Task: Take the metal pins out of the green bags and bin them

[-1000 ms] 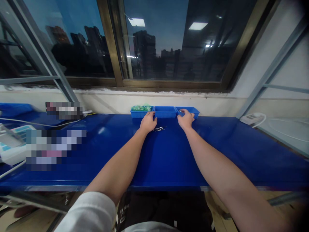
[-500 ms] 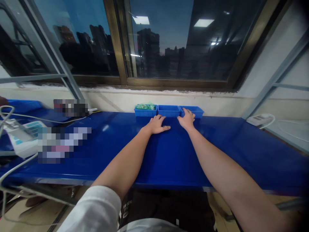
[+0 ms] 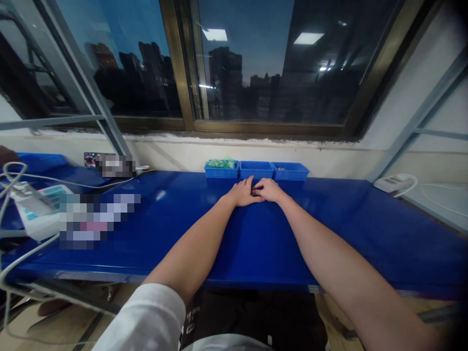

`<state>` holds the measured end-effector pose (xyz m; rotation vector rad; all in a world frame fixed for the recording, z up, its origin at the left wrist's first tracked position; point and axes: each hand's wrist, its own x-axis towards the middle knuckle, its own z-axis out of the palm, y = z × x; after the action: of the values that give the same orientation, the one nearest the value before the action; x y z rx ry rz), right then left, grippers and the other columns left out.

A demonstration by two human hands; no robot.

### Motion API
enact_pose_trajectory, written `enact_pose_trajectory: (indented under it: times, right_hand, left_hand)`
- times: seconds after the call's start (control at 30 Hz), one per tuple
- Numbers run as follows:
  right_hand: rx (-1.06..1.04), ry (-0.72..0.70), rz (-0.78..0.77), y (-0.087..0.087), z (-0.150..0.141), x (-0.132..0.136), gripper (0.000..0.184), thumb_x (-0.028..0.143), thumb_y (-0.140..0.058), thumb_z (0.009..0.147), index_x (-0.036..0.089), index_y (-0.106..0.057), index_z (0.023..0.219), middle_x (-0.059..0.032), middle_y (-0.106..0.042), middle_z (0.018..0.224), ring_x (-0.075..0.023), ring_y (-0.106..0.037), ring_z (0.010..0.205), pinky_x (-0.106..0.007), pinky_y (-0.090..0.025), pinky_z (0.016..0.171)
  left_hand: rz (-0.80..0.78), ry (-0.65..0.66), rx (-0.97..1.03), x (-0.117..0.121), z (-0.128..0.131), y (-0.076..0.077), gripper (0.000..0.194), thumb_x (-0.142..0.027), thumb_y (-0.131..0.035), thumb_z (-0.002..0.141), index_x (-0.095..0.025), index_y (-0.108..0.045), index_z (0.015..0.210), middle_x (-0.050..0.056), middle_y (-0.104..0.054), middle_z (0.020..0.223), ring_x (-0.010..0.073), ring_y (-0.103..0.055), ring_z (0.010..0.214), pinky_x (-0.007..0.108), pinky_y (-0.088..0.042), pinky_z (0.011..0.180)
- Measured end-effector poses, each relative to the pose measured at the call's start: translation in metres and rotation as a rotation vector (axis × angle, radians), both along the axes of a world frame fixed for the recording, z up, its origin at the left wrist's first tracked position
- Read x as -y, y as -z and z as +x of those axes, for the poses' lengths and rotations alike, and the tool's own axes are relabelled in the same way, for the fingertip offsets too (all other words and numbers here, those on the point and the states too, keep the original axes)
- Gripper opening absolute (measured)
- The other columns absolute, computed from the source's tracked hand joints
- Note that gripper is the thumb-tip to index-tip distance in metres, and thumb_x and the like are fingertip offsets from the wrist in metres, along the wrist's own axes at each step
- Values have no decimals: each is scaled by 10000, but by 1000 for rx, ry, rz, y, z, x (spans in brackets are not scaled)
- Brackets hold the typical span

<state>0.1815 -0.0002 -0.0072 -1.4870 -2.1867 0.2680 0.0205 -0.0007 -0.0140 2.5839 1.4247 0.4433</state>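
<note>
My left hand [image 3: 242,193] lies palm down on the blue table, fingers and thumb spread. My right hand [image 3: 269,190] meets it from the right, finger and thumb apart, tips close to the left thumb. Between them shows a small bit of thin metal pieces [image 3: 253,194]; the hands cover the rest. Just behind stand three blue bins in a row. The left bin [image 3: 221,172] holds green plastic packets [image 3: 221,163]. In the middle bin [image 3: 256,172] I see no contents. Small shiny metal parts [image 3: 281,169] lie in the right bin [image 3: 296,172].
The blue table [image 3: 329,234] runs below a window. To the left are a white device with a teal panel [image 3: 40,209], looping white cables [image 3: 22,253], a phone-like screen [image 3: 91,160] and another blue bin [image 3: 44,161]. A white power strip [image 3: 393,183] lies at right.
My right hand has come out of the right bin and moved left and down to my left hand. My left hand has shifted right, from beside the thin metal pieces to over them.
</note>
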Motion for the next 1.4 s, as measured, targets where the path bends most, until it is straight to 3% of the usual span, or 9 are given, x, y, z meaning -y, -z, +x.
enact_pose_trajectory:
  times: [0.17,0.3,0.5,0.67,0.87,1.0,1.1,1.27,1.4]
  right_hand:
    - [-37,-27,11,3,0,-3,138,283,-614,748,273,-747,786,-11,-699,846,-183,-601,828,-283,-412,757]
    - [0,0,44,5,-1,-4,147,216,-576,772,227,-722,786,-40,-685,870,-182,-589,837,-278,-408,770]
    - [14,44,118,3,0,-3,219,238,-467,863,176,-668,800,-87,-670,900,-187,-584,860,-275,-397,769]
    - [-68,97,164,1,3,-2,352,299,-358,925,174,-643,759,-92,-683,825,-190,-602,784,-279,-393,722]
    - [-249,54,152,2,4,-4,430,412,-375,903,196,-601,607,-50,-649,644,-180,-598,656,-293,-412,688]
    - [-598,-49,50,2,4,-6,300,467,-547,783,186,-638,726,-28,-644,633,-165,-595,619,-291,-440,645]
    - [-805,-64,-43,1,5,-6,301,459,-658,666,179,-648,775,-23,-654,645,-152,-581,596,-284,-440,601]
    - [-900,-31,-102,-2,8,-5,270,423,-688,620,174,-667,723,-34,-669,652,-151,-572,601,-269,-415,553]
    - [-878,41,37,-1,14,-11,240,386,-667,638,176,-681,755,-38,-690,747,-175,-609,718,-304,-462,690]
  left_hand:
    - [-39,70,-53,0,2,-1,881,-722,-434,750,-117,-336,1383,199,-358,1442,326,-318,1342,451,-247,1070]
    - [-53,73,-82,2,5,-3,796,-656,-457,782,-130,-361,1371,190,-304,1474,315,-237,1382,470,-206,1090]
    - [167,139,53,7,2,-9,587,-493,-567,774,-132,-519,1234,146,-567,1249,273,-545,1131,361,-412,954]
    - [296,78,184,3,-2,-12,265,-274,-477,868,-171,-642,1048,82,-659,1032,196,-606,967,300,-454,878]
    - [305,-5,160,0,-3,-12,301,-292,-401,930,-180,-676,881,78,-678,904,188,-622,861,286,-458,797]
    - [312,-51,143,0,-4,-12,278,-252,-398,922,-182,-662,871,79,-673,898,195,-621,852,285,-452,761]
    - [299,-70,153,1,-5,-14,270,-241,-399,917,-187,-660,871,72,-673,895,193,-620,851,281,-448,751]
    - [291,-49,172,2,-5,-15,308,-305,-393,930,-188,-675,887,69,-671,880,192,-618,846,291,-452,787]
    - [294,-102,247,2,-5,-13,353,-391,-422,920,-175,-614,1121,86,-661,1005,202,-621,884,309,-460,821]
